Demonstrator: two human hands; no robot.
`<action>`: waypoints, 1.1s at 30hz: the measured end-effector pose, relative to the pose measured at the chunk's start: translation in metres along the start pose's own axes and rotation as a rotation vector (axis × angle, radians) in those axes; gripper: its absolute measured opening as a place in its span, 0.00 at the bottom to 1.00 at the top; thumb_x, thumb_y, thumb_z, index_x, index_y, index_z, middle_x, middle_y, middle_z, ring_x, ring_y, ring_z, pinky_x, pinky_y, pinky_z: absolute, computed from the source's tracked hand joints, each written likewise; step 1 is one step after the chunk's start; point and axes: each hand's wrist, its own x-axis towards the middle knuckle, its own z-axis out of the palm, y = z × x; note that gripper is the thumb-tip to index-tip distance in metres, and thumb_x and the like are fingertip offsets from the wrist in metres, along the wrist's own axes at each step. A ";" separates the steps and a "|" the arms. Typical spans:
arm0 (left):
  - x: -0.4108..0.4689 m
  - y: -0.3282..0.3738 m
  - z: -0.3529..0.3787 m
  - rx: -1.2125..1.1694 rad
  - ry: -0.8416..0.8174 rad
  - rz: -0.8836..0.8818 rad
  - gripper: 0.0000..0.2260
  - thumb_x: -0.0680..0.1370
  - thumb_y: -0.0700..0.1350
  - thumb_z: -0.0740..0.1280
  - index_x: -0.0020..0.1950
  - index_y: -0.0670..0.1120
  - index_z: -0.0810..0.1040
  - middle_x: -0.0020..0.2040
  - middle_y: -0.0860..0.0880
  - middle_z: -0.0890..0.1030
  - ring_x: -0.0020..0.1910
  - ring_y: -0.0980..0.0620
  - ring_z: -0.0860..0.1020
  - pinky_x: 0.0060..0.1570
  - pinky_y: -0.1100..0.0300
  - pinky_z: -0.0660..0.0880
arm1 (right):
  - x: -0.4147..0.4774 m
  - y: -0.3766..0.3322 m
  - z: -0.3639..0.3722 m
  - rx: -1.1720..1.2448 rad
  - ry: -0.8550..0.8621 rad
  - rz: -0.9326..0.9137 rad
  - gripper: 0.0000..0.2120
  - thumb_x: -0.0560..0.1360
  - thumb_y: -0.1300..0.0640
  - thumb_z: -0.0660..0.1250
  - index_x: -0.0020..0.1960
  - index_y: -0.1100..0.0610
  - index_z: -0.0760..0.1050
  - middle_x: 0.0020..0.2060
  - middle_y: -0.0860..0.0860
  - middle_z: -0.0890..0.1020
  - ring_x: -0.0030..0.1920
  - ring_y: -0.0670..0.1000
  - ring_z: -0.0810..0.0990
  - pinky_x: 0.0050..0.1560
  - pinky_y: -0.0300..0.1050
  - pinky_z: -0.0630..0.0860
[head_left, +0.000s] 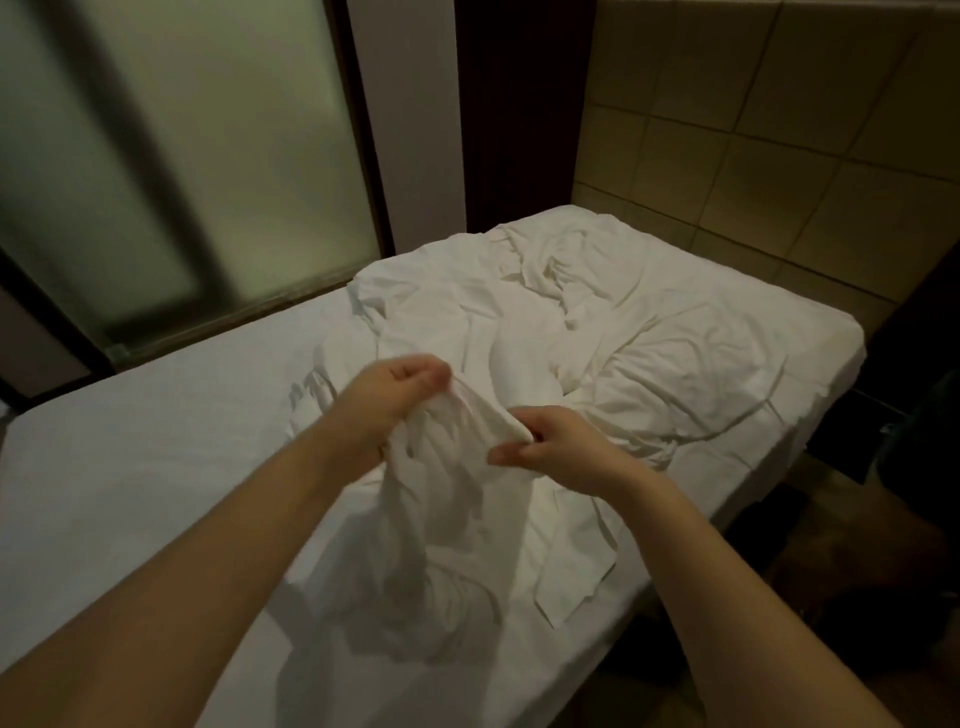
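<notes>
One left hand (393, 393), one right hand (553, 442), one sheet (457, 519), one bed (130, 467).

A sheet (649, 332) lies crumpled on the bed's (130, 457) far right half; a window (171, 171) stands behind left, possibly tiled wall (779, 130) behind right.

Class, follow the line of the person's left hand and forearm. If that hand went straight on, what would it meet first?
Probably the crumpled sheet heaped on the far part of the bed. The left hand, gripping a raised fold of it, points up and right towards it. Depth is unclear.
</notes>
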 end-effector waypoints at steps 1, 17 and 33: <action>0.000 0.005 -0.010 -0.069 0.021 -0.005 0.09 0.77 0.40 0.62 0.38 0.43 0.77 0.27 0.53 0.79 0.27 0.59 0.78 0.30 0.66 0.76 | 0.003 0.009 0.007 0.089 0.075 0.023 0.05 0.72 0.58 0.72 0.40 0.58 0.79 0.32 0.49 0.76 0.35 0.45 0.73 0.41 0.43 0.70; -0.002 0.011 -0.118 0.332 0.266 0.092 0.06 0.76 0.47 0.67 0.40 0.52 0.79 0.41 0.51 0.80 0.43 0.51 0.76 0.42 0.59 0.72 | 0.041 -0.026 0.024 0.194 0.377 -0.158 0.14 0.76 0.65 0.63 0.40 0.48 0.76 0.33 0.39 0.78 0.37 0.39 0.73 0.43 0.36 0.69; -0.019 0.028 -0.120 0.233 0.156 0.249 0.06 0.75 0.41 0.68 0.39 0.49 0.80 0.32 0.63 0.79 0.33 0.68 0.76 0.49 0.59 0.75 | 0.026 -0.053 0.076 0.132 0.740 -0.441 0.11 0.68 0.63 0.74 0.41 0.47 0.80 0.37 0.41 0.81 0.40 0.38 0.78 0.44 0.30 0.72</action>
